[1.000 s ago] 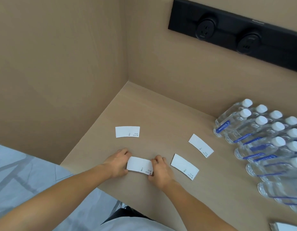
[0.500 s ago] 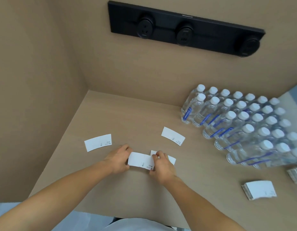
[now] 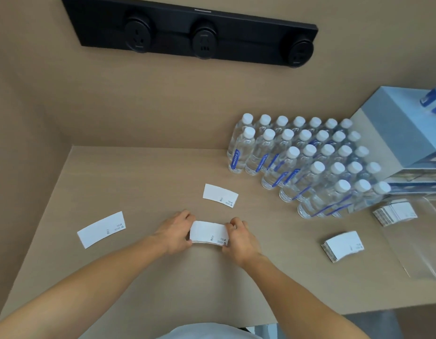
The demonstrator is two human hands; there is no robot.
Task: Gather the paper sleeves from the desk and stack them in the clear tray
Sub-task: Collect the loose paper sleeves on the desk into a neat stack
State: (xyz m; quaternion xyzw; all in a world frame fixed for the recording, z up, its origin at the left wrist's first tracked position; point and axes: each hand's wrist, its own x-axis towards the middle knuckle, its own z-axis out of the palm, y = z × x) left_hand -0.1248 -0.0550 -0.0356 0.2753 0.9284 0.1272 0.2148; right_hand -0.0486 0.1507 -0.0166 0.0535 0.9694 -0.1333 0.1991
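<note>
My left hand and my right hand pinch the two ends of a small stack of white paper sleeves resting on the desk in front of me. One loose sleeve lies flat to the left. Another loose sleeve lies just beyond my hands. A thicker stack of sleeves sits on the desk to the right. At the far right stands the clear tray, with a further stack of sleeves in its far end.
Several rows of water bottles with white caps stand at the back right. A blue-grey box rises behind them. A black socket strip is on the back wall. A side wall closes the desk on the left.
My hands slid the held sleeve to the right onto the neighbouring one, and now grip both as a small stack. The view swung right, showing the tray and the box.
</note>
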